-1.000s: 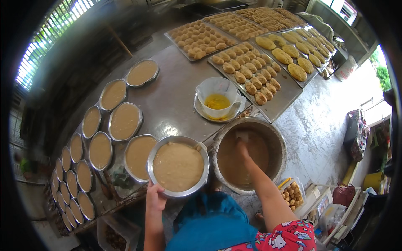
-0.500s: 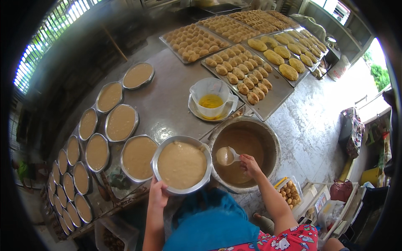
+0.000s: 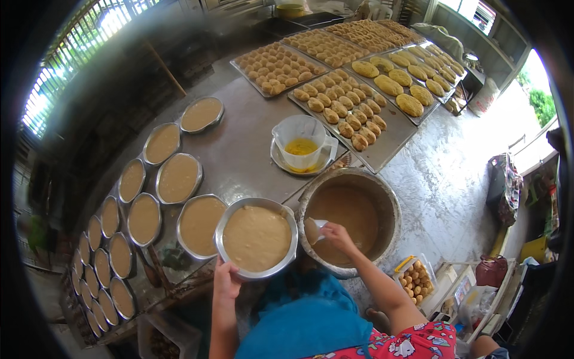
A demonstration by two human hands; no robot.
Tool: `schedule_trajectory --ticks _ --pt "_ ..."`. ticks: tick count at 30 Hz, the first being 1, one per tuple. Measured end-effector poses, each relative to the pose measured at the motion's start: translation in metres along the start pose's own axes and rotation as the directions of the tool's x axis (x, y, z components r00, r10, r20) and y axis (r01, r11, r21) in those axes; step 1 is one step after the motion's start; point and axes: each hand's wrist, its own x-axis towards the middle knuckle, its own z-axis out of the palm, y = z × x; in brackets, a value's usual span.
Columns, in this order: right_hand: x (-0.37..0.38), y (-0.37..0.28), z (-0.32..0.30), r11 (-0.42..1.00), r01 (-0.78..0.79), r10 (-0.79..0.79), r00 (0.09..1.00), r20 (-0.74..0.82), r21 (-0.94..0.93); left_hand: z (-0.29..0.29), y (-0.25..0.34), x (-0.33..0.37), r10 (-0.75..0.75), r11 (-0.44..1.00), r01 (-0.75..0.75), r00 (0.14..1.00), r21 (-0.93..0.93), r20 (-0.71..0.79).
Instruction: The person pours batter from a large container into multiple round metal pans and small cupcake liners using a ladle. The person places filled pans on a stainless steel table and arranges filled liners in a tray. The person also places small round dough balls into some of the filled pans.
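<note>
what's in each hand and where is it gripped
Left hand: the batter-filled pan, by its near-left edge. Right hand: a white scoop, by its handle.

Daylight enters through the slatted window point(image 3: 81, 54) at upper left and the opening point(image 3: 539, 90) at right, both partly blown out, and glares off the floor point(image 3: 448, 158), while the tabletop point(image 3: 248, 140) carries a softer sheen. The upper-left background is dim and smeared; fisheye distortion bends edges toward a black rim.

A white scoop point(image 3: 313, 231) tilts over the pot point(image 3: 395, 218) beside the batter-filled pan point(image 3: 263, 275).
</note>
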Motion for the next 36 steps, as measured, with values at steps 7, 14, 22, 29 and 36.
schedule_trajectory --ticks 7,14,22,29,36 --pt "-0.021 0.009 -0.036 0.467 -0.383 0.322 0.913 0.250 0.797 -0.005 0.005 0.004 -0.046 0.998 0.047 0.999 0.043 -0.015" --pt "-0.034 -0.009 -0.056 0.369 -0.276 0.281 0.943 0.177 0.888 -0.007 0.004 -0.006 -0.030 0.999 0.030 1.000 0.035 0.002" --pt "-0.048 -0.139 -0.089 0.612 -0.013 0.156 0.982 -0.104 0.791 0.004 -0.002 -0.008 -0.035 0.999 0.035 0.993 0.004 0.113" --pt "-0.075 -0.260 -0.053 0.828 0.142 -0.088 0.988 -0.125 0.543 0.023 -0.005 -0.014 -0.076 0.996 0.084 0.977 -0.037 0.198" --pt "-0.090 -0.276 0.017 0.611 0.701 -0.637 0.711 0.296 -0.368 0.031 -0.004 -0.028 -0.051 0.995 0.073 0.961 -0.068 0.273"
